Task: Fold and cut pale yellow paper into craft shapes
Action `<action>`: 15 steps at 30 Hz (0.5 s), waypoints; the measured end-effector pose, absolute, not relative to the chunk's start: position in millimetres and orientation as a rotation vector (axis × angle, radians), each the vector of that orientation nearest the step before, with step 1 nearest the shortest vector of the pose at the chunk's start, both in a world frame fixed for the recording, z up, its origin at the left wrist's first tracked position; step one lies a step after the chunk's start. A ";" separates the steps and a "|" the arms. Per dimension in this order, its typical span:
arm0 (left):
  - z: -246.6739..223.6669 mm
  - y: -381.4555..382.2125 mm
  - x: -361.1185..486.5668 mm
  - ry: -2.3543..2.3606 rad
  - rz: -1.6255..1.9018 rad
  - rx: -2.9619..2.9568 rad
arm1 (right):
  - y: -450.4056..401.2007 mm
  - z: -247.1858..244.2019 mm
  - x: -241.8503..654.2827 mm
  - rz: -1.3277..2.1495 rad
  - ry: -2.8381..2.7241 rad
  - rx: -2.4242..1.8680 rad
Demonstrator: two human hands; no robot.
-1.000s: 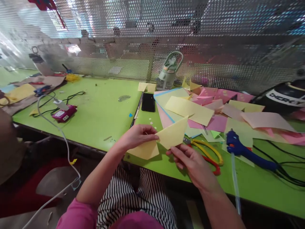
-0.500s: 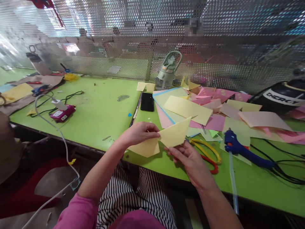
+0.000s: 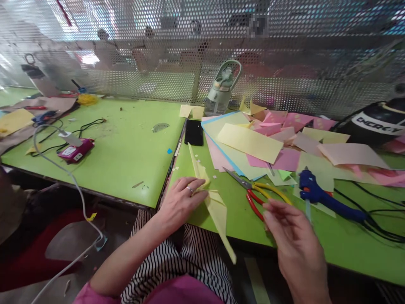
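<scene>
Folded pale yellow paper [image 3: 218,209] is in the fingers of my left hand [image 3: 182,200], which is closed on it over the table's front edge. One strip of the paper points up toward the phone, another hangs down past the edge. My right hand [image 3: 289,232], fingers curled with thumb against them, is at the handles of a pair of scissors [image 3: 245,183]. The scissors have one yellow and one red handle, and their blades point left. Part of the red handle is hidden behind my fingers.
Yellow, pink and blue paper sheets [image 3: 249,141] pile up behind the scissors. A blue glue gun [image 3: 325,200] with cords lies right. A black phone [image 3: 193,132] and a clear bottle [image 3: 218,97] stand farther back. Left are a magenta power adapter [image 3: 76,150] and white cable [image 3: 76,179].
My right hand has let go of the yellow paper and moved right to the scissors, whose handles have spread. The left hand has lowered with the paper, which is turned more upright.
</scene>
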State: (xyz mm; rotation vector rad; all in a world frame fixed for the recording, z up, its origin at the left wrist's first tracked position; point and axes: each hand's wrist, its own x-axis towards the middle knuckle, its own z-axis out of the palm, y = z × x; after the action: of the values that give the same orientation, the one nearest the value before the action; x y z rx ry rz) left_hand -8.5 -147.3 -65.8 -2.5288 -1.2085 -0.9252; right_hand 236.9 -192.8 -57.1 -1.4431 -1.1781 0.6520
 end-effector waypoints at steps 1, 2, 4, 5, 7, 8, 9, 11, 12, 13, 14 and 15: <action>-70.2 -149.7 -11.1 -1.216 -0.911 -2.555 | -196.9 -57.0 239.9 0.641 -1.273 -1.490; -72.7 -152.0 -13.6 -1.220 -0.896 -2.587 | -200.2 -56.6 242.1 0.622 -1.392 -1.515; -74.0 -156.4 -17.7 -1.225 -0.861 -2.651 | -204.1 -55.3 244.1 0.556 -1.664 -1.493; -73.7 -158.7 -19.2 -1.229 -0.848 -2.677 | -204.8 -54.8 244.1 0.510 -1.792 -1.457; -72.5 -164.2 -21.4 -1.234 -0.849 -2.712 | -204.5 -55.2 243.1 0.388 -1.992 -1.367; -71.6 -167.4 -22.0 -1.230 -0.857 -2.729 | -203.8 -55.9 242.3 0.317 -2.065 -1.326; -70.4 -171.0 -22.4 -1.219 -0.865 -2.752 | -203.0 -56.9 241.6 0.248 -2.129 -1.284; -67.3 -178.5 -22.6 -1.178 -0.870 -2.814 | -201.3 -58.9 239.8 0.130 -2.232 -1.194; -65.6 -182.0 -22.6 -1.158 -0.866 -2.847 | -200.6 -59.7 238.8 0.095 -2.273 -1.155; -64.1 -185.2 -22.6 -1.143 -0.859 -2.873 | -199.9 -60.3 237.5 0.074 -2.308 -1.121; -63.2 -187.9 -22.6 -1.136 -0.847 -2.891 | -199.3 -60.7 235.9 0.063 -2.340 -1.091; -63.0 -190.0 -22.7 -1.134 -0.828 -2.901 | -198.7 -61.0 234.3 0.058 -2.370 -1.069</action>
State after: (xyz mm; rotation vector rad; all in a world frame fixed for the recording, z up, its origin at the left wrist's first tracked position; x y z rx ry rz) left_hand -22.7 -190.0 -63.0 -2.9014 -1.1335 -0.8278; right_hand 234.3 -198.7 -61.0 -1.0692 -2.3697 0.0578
